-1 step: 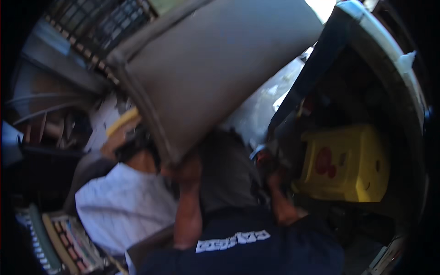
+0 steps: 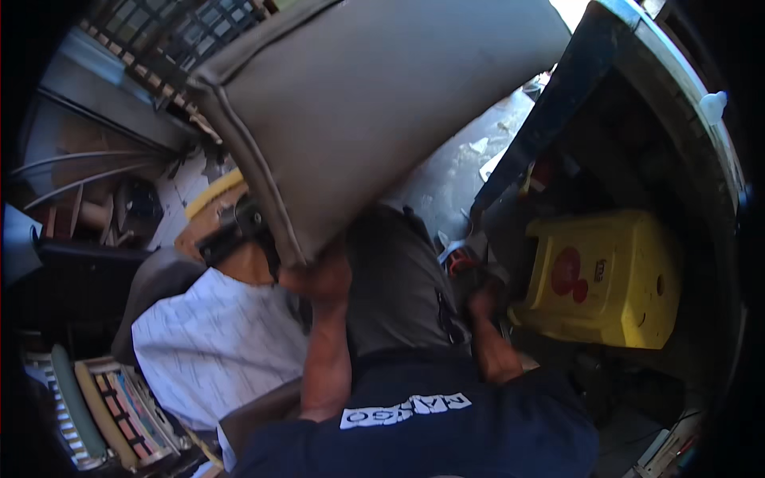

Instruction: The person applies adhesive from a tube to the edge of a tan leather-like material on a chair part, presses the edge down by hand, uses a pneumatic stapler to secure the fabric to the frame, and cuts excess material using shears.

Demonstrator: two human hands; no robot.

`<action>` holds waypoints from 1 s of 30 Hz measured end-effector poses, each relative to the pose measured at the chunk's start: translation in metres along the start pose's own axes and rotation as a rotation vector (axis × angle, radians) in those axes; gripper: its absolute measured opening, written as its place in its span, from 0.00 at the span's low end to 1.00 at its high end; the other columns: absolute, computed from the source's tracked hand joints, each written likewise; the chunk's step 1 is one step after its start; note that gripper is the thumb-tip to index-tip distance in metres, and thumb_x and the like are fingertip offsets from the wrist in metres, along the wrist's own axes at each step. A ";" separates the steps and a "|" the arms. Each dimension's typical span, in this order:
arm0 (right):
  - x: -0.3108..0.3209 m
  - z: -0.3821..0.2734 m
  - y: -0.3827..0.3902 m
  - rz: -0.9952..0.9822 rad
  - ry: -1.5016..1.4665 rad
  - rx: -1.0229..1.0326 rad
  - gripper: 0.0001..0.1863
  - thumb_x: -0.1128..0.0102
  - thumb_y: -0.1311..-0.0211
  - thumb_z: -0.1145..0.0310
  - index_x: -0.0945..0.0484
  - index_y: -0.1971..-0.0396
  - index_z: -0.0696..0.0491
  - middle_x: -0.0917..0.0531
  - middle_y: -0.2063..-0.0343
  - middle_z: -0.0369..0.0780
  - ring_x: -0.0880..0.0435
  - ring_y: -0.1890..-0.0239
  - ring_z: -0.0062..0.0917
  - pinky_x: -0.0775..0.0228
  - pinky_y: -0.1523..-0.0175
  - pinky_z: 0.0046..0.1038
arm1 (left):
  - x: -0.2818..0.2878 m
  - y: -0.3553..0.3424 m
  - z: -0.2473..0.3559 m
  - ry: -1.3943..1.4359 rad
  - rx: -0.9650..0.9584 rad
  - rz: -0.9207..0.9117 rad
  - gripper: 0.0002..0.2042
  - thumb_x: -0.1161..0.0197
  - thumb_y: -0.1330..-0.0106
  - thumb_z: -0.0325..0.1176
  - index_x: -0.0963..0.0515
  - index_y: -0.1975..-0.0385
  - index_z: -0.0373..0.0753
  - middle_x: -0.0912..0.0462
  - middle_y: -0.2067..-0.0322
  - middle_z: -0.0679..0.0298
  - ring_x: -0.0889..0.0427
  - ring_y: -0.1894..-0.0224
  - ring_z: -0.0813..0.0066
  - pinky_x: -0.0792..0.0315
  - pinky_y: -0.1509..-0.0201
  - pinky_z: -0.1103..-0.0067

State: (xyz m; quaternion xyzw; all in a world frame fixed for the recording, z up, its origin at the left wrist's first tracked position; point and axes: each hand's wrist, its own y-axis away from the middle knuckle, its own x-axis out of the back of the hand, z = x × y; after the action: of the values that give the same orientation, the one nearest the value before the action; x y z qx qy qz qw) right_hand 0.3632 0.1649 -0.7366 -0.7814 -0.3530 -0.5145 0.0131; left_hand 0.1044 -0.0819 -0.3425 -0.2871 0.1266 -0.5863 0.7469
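A large grey-brown upholstered cushion point(image 2: 382, 103) with piped edges leans across the upper middle. My left hand point(image 2: 320, 275) is closed on its lower corner, the fingers partly hidden under it. Just left of that hand is a black tool point(image 2: 239, 227), its kind unclear, in front of a round brown wooden piece with a yellow rim point(image 2: 209, 195). By my right thigh, my right hand point(image 2: 484, 301) is in shadow, closed round a tool with a metal end and an orange-red part point(image 2: 459, 261). Most of that tool is hidden.
A yellow plastic box or stool point(image 2: 613, 279) stands at the right. White printed cloth point(image 2: 215, 342) drapes at the left, above webbing-covered frames point(image 2: 111, 406). A dark curved frame with a pale edge point(image 2: 677, 72) rises at the right. Clear plastic sheeting point(image 2: 454, 179) lies beyond my legs.
The cushion's near corner and the yellow box have shifted slightly upward in the view. Both hands keep their grips, and the picture is sharper.
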 end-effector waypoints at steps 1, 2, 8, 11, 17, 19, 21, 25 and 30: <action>0.020 0.000 -0.003 0.032 0.007 0.003 0.44 0.37 0.41 0.58 0.43 0.28 0.59 0.28 0.37 0.62 0.31 0.31 0.54 0.43 0.24 0.45 | -0.018 -0.019 0.035 -0.149 -0.101 0.002 0.22 0.25 0.39 0.24 0.21 0.45 0.26 0.12 0.54 0.52 0.12 0.55 0.65 0.19 0.47 0.71; 0.039 -0.019 -0.010 0.043 -0.003 0.017 0.44 0.37 0.41 0.58 0.43 0.28 0.59 0.28 0.37 0.62 0.31 0.31 0.54 0.43 0.24 0.45 | -0.021 -0.027 0.034 -0.143 -0.116 0.015 0.22 0.25 0.39 0.24 0.21 0.45 0.26 0.12 0.54 0.52 0.12 0.55 0.65 0.19 0.47 0.71; 0.069 -0.051 -0.009 -0.041 -0.054 -0.117 0.38 0.32 0.45 0.61 0.36 0.34 0.53 0.17 0.50 0.59 0.16 0.48 0.57 0.26 0.44 0.52 | -0.006 -0.013 0.046 0.010 0.072 0.044 0.17 0.28 0.35 0.23 0.23 0.49 0.26 0.12 0.60 0.58 0.14 0.64 0.70 0.20 0.56 0.77; 0.064 -0.027 -0.015 0.078 -0.254 -0.117 0.32 0.30 0.47 0.66 0.28 0.40 0.55 0.14 0.54 0.54 0.12 0.54 0.50 0.22 0.49 0.46 | -0.008 0.001 0.053 0.167 0.060 0.038 0.14 0.35 0.30 0.24 0.27 0.48 0.28 0.15 0.54 0.55 0.17 0.57 0.72 0.23 0.51 0.78; 0.105 -0.039 0.017 -0.331 -0.850 -0.124 0.23 0.33 0.47 0.67 0.17 0.51 0.59 0.12 0.64 0.38 0.17 0.59 0.20 0.25 0.52 0.25 | -0.012 0.042 0.074 -0.016 -0.041 -0.139 0.15 0.45 0.24 0.27 0.34 0.42 0.33 0.34 0.30 0.47 0.20 0.50 0.70 0.25 0.48 0.76; 0.126 -0.064 0.025 -0.285 -0.982 0.022 0.22 0.34 0.46 0.67 0.18 0.51 0.61 0.13 0.60 0.39 0.17 0.59 0.22 0.25 0.50 0.26 | -0.018 0.041 0.089 0.188 0.182 -0.213 0.16 0.46 0.23 0.28 0.34 0.39 0.35 0.33 0.30 0.49 0.19 0.51 0.69 0.23 0.51 0.75; 0.159 -0.087 0.029 -0.300 -1.055 0.078 0.27 0.33 0.45 0.65 0.21 0.45 0.60 0.14 0.58 0.38 0.18 0.57 0.21 0.26 0.50 0.26 | -0.035 0.035 0.092 0.511 0.522 -0.296 0.18 0.47 0.22 0.30 0.36 0.35 0.37 0.32 0.30 0.53 0.17 0.51 0.66 0.20 0.56 0.73; 0.232 -0.153 0.052 -0.327 -0.965 0.284 0.30 0.32 0.45 0.62 0.25 0.42 0.59 0.14 0.57 0.42 0.15 0.56 0.29 0.26 0.48 0.30 | -0.064 0.020 0.090 0.650 0.660 -0.269 0.20 0.46 0.20 0.38 0.38 0.33 0.41 0.28 0.33 0.57 0.15 0.59 0.69 0.19 0.63 0.75; 0.258 -0.177 0.061 -0.100 -0.210 0.569 0.27 0.32 0.45 0.64 0.27 0.47 0.58 0.19 0.51 0.53 0.17 0.51 0.50 0.27 0.44 0.43 | -0.074 0.015 0.096 0.645 0.693 -0.162 0.17 0.41 0.22 0.38 0.35 0.39 0.42 0.18 0.47 0.58 0.18 0.73 0.74 0.22 0.69 0.77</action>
State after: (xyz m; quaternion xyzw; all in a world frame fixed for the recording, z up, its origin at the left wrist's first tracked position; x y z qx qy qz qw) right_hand 0.3148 0.1898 -0.4228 -0.7769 -0.5203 -0.3114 0.1698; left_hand 0.1467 0.0172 -0.2849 0.1662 0.1261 -0.7096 0.6730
